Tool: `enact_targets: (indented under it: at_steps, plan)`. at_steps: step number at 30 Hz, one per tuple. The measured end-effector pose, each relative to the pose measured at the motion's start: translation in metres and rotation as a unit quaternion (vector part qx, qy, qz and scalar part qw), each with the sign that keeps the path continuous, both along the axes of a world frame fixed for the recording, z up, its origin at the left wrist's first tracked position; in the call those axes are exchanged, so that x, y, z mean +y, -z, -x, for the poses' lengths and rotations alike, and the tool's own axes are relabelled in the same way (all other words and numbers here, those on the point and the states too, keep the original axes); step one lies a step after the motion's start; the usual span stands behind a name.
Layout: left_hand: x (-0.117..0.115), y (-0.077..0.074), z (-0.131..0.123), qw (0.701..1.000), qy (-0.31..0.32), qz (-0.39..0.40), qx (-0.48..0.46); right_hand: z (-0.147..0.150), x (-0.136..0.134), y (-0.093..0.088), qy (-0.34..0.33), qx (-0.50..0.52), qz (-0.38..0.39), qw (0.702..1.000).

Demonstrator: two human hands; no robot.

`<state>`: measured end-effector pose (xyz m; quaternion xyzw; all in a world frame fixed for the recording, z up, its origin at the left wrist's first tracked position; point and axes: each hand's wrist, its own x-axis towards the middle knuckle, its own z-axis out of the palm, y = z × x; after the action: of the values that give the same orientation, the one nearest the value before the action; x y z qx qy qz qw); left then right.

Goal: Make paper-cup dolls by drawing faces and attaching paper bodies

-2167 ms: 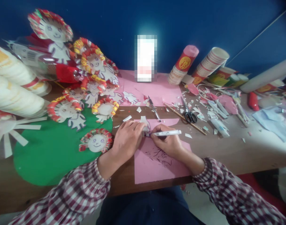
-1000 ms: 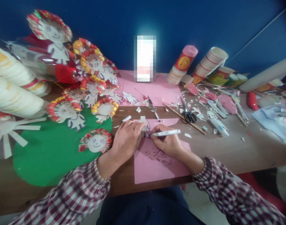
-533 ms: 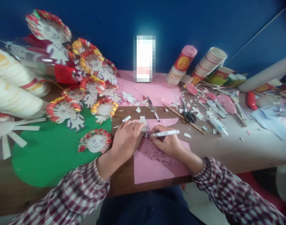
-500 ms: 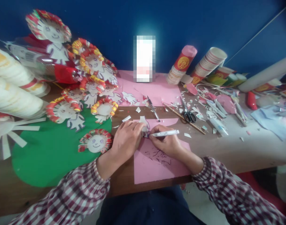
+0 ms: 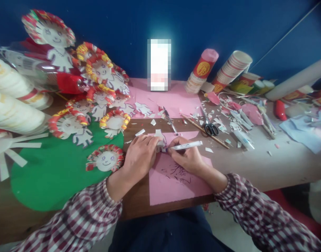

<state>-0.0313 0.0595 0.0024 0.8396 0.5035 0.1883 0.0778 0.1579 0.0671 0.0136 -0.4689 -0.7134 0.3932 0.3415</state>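
A deep blue wall (image 5: 229, 21) is rising behind the wooden surface (image 5: 281, 164), which is stretching across the whole view. A soft patch of light (image 5: 160, 33) is glowing on the wall's middle. A pale floor (image 5: 223, 234) is showing below the near edge.

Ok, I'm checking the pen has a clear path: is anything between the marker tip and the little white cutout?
Nothing visible. The right hand holds the marker with its tip at the white cutout, which the left hand pins on the pink paper.
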Motion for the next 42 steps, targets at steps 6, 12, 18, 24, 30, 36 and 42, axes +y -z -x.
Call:
enact_targets:
  at_steps: [6, 12, 18, 24, 30, 36, 42]
  plan:
    - [0.0006, 0.0009, -0.0016, 1.0, -0.01, -0.004, 0.005, -0.002, -0.0016, 0.0067, -0.019, -0.024, -0.007, 0.999]
    - [-0.0001, -0.0008, -0.0015, 1.0, -0.011, -0.006, 0.004, -0.0028, -0.0013, 0.0063, -0.03, -0.048, -0.018, 0.998]
    - [-0.0003, -0.0012, -0.0015, 1.0, -0.014, 0.0, 0.0, -0.003, -0.0017, 0.0062, -0.032, -0.042, -0.016, 0.998]
    - [-0.0008, -0.0035, -0.0012, 1.0, -0.019, 0.001, -0.001, -0.0027, -0.002, 0.0055, -0.034, -0.036, 0.004, 0.999]
    - [-0.0004, -0.0051, -0.002, 1.0, -0.017, -0.006, 0.0, -0.0022, -0.0005, 0.0056, -0.027, -0.052, -0.007, 0.998]
    - [-0.0012, -0.0049, -0.0017, 1.0, -0.018, -0.009, 0.003, -0.0028, -0.0003, 0.0059, -0.04, -0.041, 0.007, 0.998]
    - [-0.0003, -0.0052, -0.0026, 1.0, -0.017, -0.003, 0.008, -0.0028, 0.0001, 0.0066, -0.043, -0.047, 0.027, 0.998]
